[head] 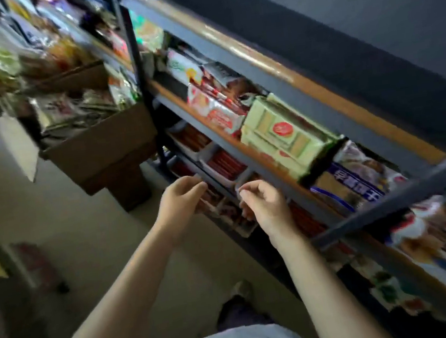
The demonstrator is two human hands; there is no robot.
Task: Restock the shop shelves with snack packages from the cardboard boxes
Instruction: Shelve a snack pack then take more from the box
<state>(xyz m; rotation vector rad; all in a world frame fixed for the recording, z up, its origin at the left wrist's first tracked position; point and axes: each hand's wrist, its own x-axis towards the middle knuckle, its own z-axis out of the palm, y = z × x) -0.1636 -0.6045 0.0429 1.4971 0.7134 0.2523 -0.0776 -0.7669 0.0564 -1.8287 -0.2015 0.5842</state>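
Mid-frame, I see small dark-red snack packs (221, 211) (blurred) on a low shelf (244, 149), between my hands. My left hand (180, 200) and right hand (263, 206) curl beside them; I can't tell if either grips any.

The grey metal shelf (244, 149) carries a pale green biscuit package (282, 132) beside a red-and-white pack (217, 112).

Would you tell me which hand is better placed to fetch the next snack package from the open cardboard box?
Left, probably. The left hand is on the side of the cardboard box, which stands to the left of the shelves; the right hand is nearer the lower shelf trays.
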